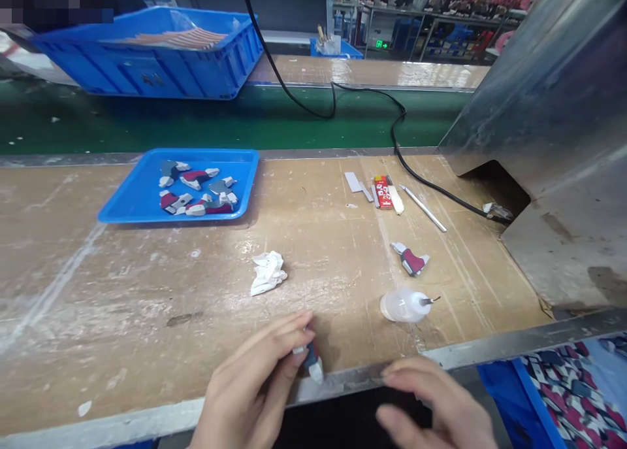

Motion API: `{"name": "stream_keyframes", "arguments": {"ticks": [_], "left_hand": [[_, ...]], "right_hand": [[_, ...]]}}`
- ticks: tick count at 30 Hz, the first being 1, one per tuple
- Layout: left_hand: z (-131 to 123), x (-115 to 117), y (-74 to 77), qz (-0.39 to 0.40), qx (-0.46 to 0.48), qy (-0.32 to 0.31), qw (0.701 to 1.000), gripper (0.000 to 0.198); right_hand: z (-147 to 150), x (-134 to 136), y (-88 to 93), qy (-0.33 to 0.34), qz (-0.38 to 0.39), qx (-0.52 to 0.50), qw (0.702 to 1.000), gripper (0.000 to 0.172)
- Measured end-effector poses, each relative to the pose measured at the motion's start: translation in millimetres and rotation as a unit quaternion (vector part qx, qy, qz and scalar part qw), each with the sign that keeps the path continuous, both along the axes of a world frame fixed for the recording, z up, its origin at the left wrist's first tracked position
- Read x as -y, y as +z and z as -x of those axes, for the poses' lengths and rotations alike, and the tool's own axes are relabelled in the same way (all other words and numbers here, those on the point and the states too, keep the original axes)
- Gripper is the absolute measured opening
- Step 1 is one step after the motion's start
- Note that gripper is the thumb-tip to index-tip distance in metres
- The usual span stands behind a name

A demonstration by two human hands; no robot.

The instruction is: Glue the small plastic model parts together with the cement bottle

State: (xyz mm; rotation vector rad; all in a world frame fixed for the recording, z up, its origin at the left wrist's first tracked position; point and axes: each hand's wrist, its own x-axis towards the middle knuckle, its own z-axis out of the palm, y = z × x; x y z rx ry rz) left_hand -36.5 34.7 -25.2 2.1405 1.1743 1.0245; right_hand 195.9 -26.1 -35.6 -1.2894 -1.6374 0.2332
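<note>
My left hand [249,387] pinches a small dark blue and white piece [312,363] at the bench's front edge, its fingers hiding most of it. My right hand [434,403] hovers over the metal edge, fingers apart and empty. Nearest to it lies a clear plastic squeeze bottle [404,305] with a thin metal nozzle. A red, grey and white piece [410,259] rests beyond the bottle. Crumpled white tissue [267,272] lies ahead of my left hand. Further back stands a shallow blue tray [235,174] holding several similar pieces.
A red-and-white packet [383,193], a flat metal blade [353,182] and a metal rod [422,207] lie on the bench. A black cable [435,184] runs into a steel hood [553,135] at right. A blue crate [147,60] sits behind on a green belt; a patterned bin [563,397] sits lower right.
</note>
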Motion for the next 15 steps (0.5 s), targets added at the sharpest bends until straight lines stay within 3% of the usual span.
{"name": "stream_keyframes", "arguments": {"ticks": [3, 5, 7, 9, 13, 15], "left_hand": [[0, -7, -0.9, -0.001, -0.029, 0.004, 1.000, 0.019], [-3, -6, -1.3, 0.011, -0.040, 0.024, 0.999, 0.016], [-7, -2, -2.0, 0.009, -0.043, 0.055, 0.998, 0.015], [-10, 2, -3.2, -0.001, -0.031, 0.064, 0.997, 0.015], [-10, 7, -6.9, 0.022, -0.028, 0.014, 0.999, 0.026], [-9, 8, -10.0, 0.020, -0.044, 0.036, 0.998, 0.033]], "right_hand": [[-28, 4, -18.6, -0.140, 0.049, -0.018, 0.989, 0.014], [-37, 1, -26.8, -0.174, 0.081, -0.001, 0.981, 0.032], [-39, -8, -26.5, -0.160, 0.122, 0.016, 0.979, 0.053], [-34, -20, -19.9, -0.117, 0.166, 0.027, 0.979, 0.062], [-26, -36, -9.1, -0.064, 0.214, 0.033, 0.974, 0.045], [-27, -36, -10.8, -0.053, 0.226, 0.041, 0.972, 0.037]]}}
